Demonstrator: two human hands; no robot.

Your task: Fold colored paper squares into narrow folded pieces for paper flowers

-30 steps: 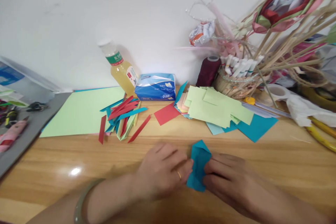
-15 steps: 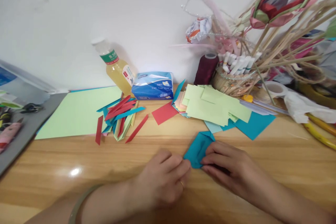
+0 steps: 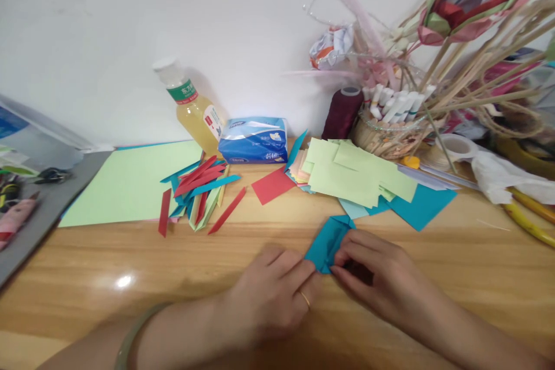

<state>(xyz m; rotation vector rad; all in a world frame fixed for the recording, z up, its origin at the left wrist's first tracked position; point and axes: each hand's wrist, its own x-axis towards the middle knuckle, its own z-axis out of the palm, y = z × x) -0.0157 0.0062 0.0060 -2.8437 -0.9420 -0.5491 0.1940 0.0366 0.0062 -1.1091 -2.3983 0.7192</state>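
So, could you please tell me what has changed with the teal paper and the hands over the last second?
The folded teal paper has been turned and laid flatter, its tip now pointing away toward the paper pile. Both hands have shifted with it: the left hand pinches its near corner, and the right hand presses its right edge. The bottle, tissue pack and paper strips have stayed put.

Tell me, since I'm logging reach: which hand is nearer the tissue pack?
Left. The left hand lies almost straight below the tissue pack; the right hand sits farther right.
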